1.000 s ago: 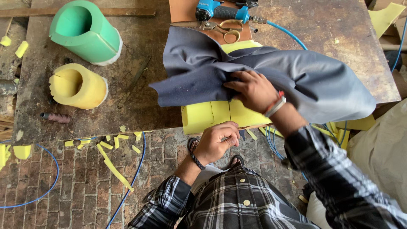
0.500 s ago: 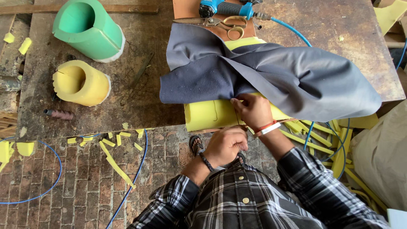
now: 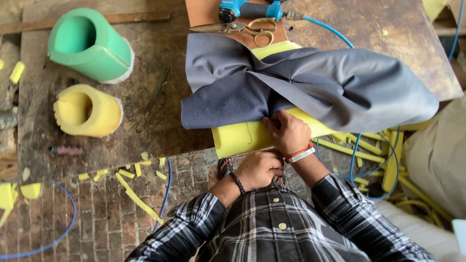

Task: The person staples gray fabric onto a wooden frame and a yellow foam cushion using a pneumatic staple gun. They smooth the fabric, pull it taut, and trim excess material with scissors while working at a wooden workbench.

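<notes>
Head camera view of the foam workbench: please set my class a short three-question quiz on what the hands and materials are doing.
1. True or false: the right hand rests on the edge of the grey fabric where it meets the yellow foam block.
2. Multiple choice: what lies at the far edge of the bench, just beyond the fabric? A) a hammer B) scissors C) a tape measure
3. Short answer: which foam cylinder is farther from the person, the green cylinder or the yellow cylinder?

Key: 1 true; 2 B; 3 the green cylinder. The left hand is held low, near the person's shirt, off the bench.
</notes>
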A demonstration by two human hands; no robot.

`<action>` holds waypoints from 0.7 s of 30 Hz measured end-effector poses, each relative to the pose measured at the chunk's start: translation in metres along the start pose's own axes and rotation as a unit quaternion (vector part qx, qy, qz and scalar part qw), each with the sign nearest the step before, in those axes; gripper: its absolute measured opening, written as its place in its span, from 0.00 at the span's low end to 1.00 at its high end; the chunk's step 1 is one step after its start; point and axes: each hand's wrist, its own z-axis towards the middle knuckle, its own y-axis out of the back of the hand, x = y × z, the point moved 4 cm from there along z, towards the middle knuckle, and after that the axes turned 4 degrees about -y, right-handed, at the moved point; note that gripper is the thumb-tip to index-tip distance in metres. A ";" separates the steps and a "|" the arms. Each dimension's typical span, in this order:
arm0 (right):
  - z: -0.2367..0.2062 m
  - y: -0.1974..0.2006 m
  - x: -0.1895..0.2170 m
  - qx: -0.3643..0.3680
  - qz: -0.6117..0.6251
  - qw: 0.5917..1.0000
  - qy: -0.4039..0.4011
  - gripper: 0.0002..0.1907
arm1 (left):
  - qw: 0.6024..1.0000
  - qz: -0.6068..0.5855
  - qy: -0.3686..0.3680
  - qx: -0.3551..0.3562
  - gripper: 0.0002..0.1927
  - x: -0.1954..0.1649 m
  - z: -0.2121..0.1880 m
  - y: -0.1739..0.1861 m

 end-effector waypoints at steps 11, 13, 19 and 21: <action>-0.040 0.002 0.003 -0.124 -0.003 0.990 0.061 0.09 | 0.970 0.129 -0.182 0.098 0.16 0.023 0.063 0.102; -0.045 0.001 0.003 -0.131 -0.008 0.990 0.049 0.10 | 0.957 0.171 -0.206 0.112 0.19 0.038 0.077 0.103; -0.055 0.002 0.006 -0.151 0.008 0.987 0.061 0.06 | 0.946 0.170 -0.243 0.134 0.31 0.059 0.071 0.100; -0.055 0.003 0.005 -0.149 0.016 0.986 0.067 0.06 | 0.926 0.214 -0.288 0.115 0.30 0.056 0.068 0.091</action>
